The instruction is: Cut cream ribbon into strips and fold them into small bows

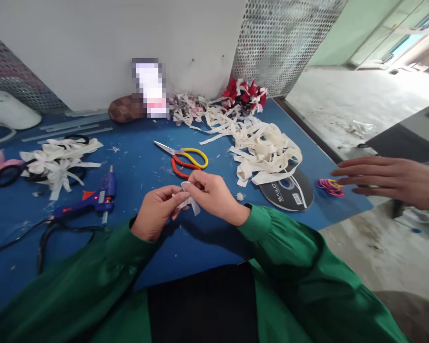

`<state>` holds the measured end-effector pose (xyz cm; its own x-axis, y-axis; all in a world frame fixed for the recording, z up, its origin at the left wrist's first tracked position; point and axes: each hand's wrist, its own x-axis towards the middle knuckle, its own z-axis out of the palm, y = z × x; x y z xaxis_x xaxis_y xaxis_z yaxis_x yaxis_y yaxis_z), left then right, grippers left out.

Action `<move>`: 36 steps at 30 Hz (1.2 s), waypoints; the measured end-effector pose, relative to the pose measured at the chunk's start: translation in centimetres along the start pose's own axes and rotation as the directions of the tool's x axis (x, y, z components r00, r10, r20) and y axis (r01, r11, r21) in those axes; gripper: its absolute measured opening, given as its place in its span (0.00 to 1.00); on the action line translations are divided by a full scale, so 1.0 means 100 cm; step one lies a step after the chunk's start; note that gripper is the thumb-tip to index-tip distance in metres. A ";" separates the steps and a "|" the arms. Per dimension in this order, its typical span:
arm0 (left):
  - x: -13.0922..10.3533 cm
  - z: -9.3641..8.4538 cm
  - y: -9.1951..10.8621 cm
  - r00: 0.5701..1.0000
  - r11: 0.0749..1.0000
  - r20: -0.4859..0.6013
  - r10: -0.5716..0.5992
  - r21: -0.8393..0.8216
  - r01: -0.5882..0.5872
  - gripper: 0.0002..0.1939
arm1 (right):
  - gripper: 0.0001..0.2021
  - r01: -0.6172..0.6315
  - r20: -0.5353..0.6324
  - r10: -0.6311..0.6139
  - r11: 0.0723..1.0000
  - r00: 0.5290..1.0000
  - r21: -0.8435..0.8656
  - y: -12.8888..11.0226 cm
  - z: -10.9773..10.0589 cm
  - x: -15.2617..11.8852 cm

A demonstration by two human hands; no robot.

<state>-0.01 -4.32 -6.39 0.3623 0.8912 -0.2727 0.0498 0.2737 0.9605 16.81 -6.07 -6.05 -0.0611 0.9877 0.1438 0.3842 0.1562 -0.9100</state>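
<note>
My left hand (159, 209) and my right hand (212, 195) meet above the blue table, both with fingers closed on a small white fabric strip (193, 206). One end of the strip hangs below my right fingers. Just beyond my hands lie scissors (184, 159) with red and yellow handles, their tips pointing to the back left. A blue glue gun (102, 195) with a small red light rests to the left of my left hand. White fabric bows (59, 162) with black bands lie behind it.
Cream fabric strips (268, 147) are heaped on the right, partly over a black disc (296, 190). Another person's hand (393, 178) reaches in near pink elastic bands (331, 187). A blurred phone (152, 88) leans at the back beside red bows (245, 94). A black cable (17, 240) runs left.
</note>
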 end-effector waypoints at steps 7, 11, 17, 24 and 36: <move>-0.005 0.003 0.004 0.999 1.000 -0.032 0.020 0.005 -0.020 0.15 | 0.17 -0.136 0.105 0.115 0.966 0.988 0.218 0.003 0.002 0.001; -0.002 0.003 0.000 0.992 0.997 -0.128 -0.016 -0.077 0.006 0.14 | 0.15 -0.106 0.125 0.086 0.981 0.988 0.166 0.005 0.003 -0.001; 0.003 -0.001 -0.002 0.990 0.946 -0.082 -0.112 -0.313 0.081 0.15 | 0.15 -0.178 0.216 0.138 0.968 0.967 0.179 0.003 0.001 0.001; 0.003 -0.003 -0.004 0.988 0.881 0.106 -0.116 -0.449 0.152 0.19 | 0.14 -0.198 0.174 0.148 0.929 0.974 0.314 -0.001 -0.001 0.000; -0.001 0.002 -0.005 0.999 0.976 -0.035 -0.002 -0.216 -0.005 0.17 | 0.13 -0.270 0.092 0.265 0.782 0.960 0.562 -0.004 0.007 -0.002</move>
<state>0.14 -4.66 -6.79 0.3296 0.9027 -0.2766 -0.1547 0.3406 0.9274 16.02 -6.28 -6.00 -0.0414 0.9894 -0.1391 -0.2012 -0.1446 -0.9688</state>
